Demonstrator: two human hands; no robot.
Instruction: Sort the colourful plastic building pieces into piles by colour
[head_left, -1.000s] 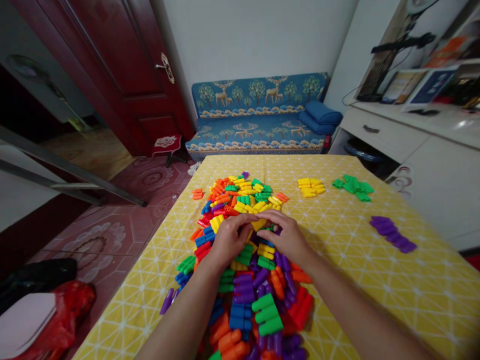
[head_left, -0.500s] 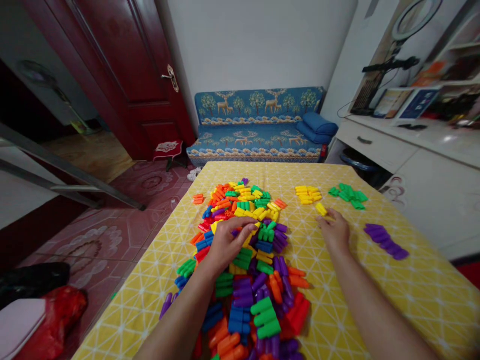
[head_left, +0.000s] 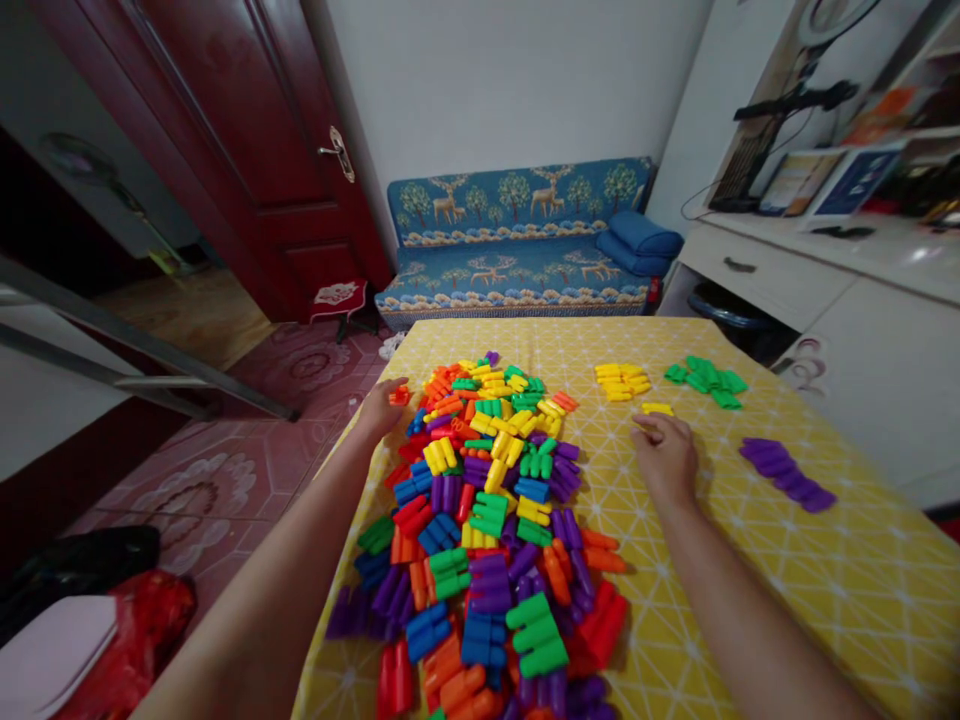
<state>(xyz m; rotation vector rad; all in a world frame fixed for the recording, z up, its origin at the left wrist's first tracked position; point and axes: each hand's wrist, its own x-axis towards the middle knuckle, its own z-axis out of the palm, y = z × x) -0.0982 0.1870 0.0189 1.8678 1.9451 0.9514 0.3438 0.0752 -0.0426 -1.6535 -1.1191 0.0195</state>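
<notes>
Two bare hands are at work over this table, one out on each side of a long, tumbled heap of red, orange, yellow, green, blue and purple plastic tube-shaped blocks (head_left: 488,515). Over on the left, the left hand (head_left: 382,408) is right at the cloth's edge, fingers bent about a small orange ribbed plastic block (head_left: 399,396) that sits just beside the heap; from here I can't make out whether they've closed firmly on it. Across on the right, the right hand (head_left: 666,455) is low over the yellow tablecloth with white crossing lines (head_left: 825,590), fingers loosely curled, a little gap showing between thumb and forefinger. Just past those fingertips lies a single yellow ribbed plastic block (head_left: 658,409), flat on the cloth, and whether skin meets plastic I can't say. Beyond it, a neat yellow cluster of blocks (head_left: 622,381); to the right of that, a looser green cluster of blocks (head_left: 709,380); and nearer, well right of the hand, a slanting row of purple blocks (head_left: 786,475).
</notes>
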